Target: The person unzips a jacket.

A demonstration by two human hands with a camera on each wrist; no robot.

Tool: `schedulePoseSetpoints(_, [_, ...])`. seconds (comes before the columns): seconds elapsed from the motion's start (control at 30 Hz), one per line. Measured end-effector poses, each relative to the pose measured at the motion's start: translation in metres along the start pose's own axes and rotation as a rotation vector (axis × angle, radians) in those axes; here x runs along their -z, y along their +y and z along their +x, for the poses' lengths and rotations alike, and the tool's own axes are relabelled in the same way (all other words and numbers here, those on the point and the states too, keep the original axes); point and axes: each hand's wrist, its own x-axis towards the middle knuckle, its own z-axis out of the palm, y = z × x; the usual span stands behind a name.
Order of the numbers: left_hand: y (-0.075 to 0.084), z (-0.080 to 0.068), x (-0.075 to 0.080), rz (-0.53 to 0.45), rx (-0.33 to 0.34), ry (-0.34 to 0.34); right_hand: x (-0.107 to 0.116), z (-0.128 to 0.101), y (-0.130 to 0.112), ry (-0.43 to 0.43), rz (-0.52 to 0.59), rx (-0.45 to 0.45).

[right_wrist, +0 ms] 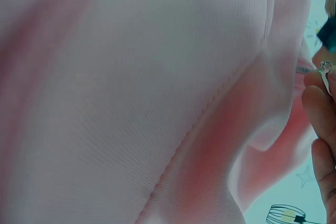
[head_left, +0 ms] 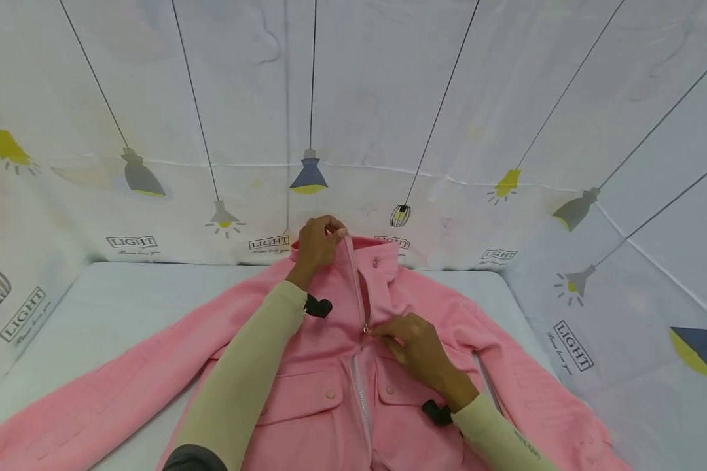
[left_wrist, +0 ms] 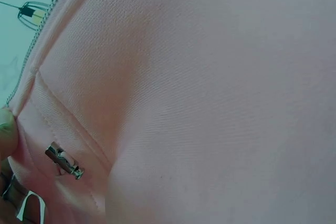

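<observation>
Pink jacket point(head_left: 330, 347) in fingertip pinch, both hands point(head_left: 318, 243) point(head_left: 417, 350)

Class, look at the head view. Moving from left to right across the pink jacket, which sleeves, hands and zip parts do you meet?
Jacket sleeve, left hand, zip pull, right hand, other jacket sleeve.

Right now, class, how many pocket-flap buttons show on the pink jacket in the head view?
2: one button left of the zipper in the picture, another to its right; the beige sleeves may hide others.
</observation>
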Motion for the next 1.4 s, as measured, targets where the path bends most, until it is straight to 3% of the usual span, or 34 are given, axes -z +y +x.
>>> schedulePoseSetpoints(0.43, [-0.002,0.005,0.002,0.013,0.011,0.004,0.005,-0.012,-0.013,0.021,0.041,-0.007])
schedulePoseSetpoints(0.8, [-0.003,0.007,0.001,0.004,0.036,0.021,0.011,-0.014,-0.023,0.053,0.027,0.089])
schedulePoseSetpoints(1.03, [-0.001,0.006,0.000,0.001,0.039,0.023,0.016,-0.013,-0.032,0.030,0.085,0.079])
schedulePoseSetpoints(1.4, [-0.003,0.010,0.000,-0.015,0.040,0.086,0.026,-0.017,-0.044,0.047,0.116,0.066])
